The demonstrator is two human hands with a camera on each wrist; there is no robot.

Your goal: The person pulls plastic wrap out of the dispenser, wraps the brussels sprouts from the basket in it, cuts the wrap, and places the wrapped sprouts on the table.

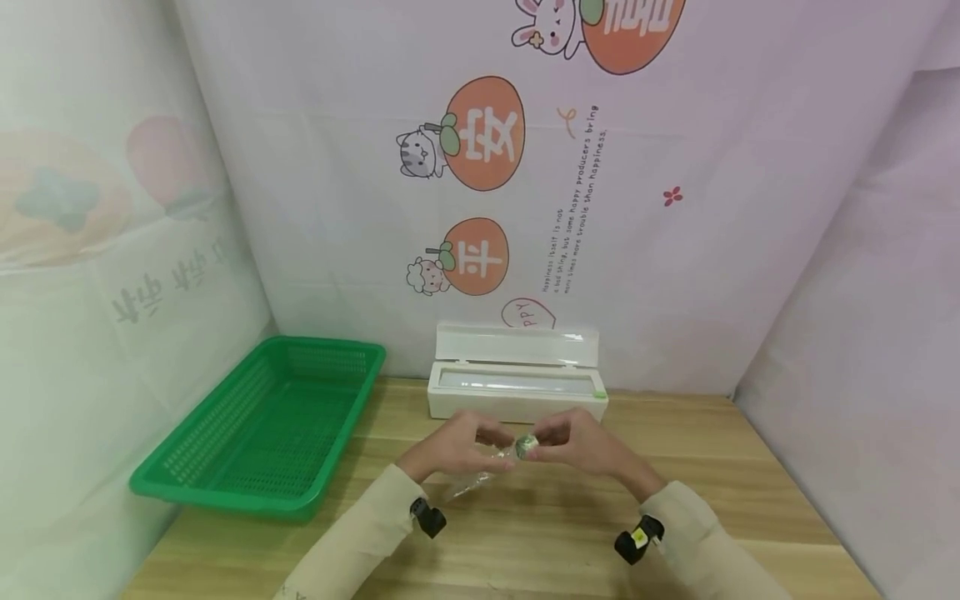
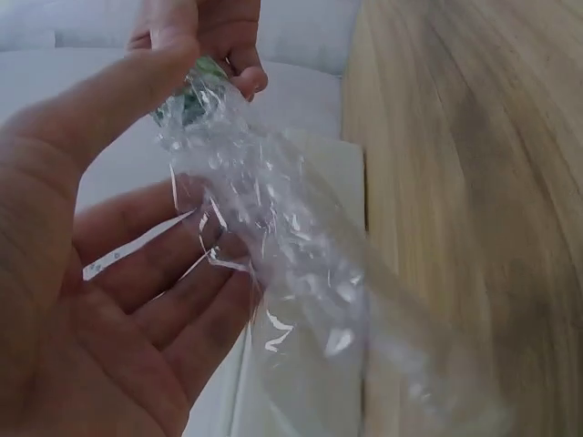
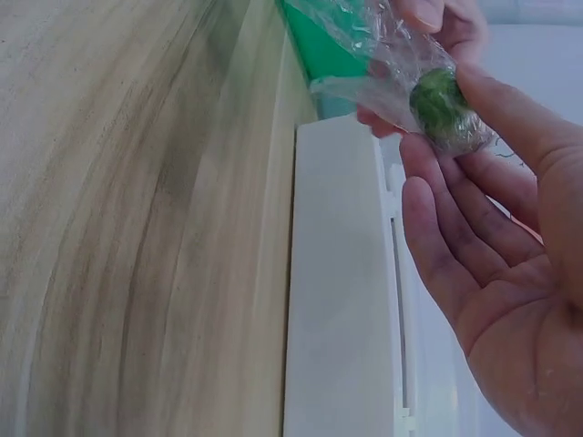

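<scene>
A small round green item, like a lime (image 3: 439,102), is wrapped in clear plastic film (image 2: 273,209). My right hand (image 1: 581,442) pinches it between thumb and fingers, seen closely in the right wrist view. A crumpled tail of film hangs loose from the green item toward my left side. My left hand (image 1: 461,446) is beside it, thumb and fingers apart, with the film passing between them and touching its fingers. Just behind both hands stands a long white film dispenser box (image 1: 517,404), its clear lid (image 1: 517,343) raised.
To the left, a green plastic basket (image 1: 330,475) with perforated sides sits on the wooden table (image 1: 540,542). White printed cloth (image 1: 675,275) closes off the back and both sides. A small light-green piece (image 1: 599,395) is at the dispenser's right end.
</scene>
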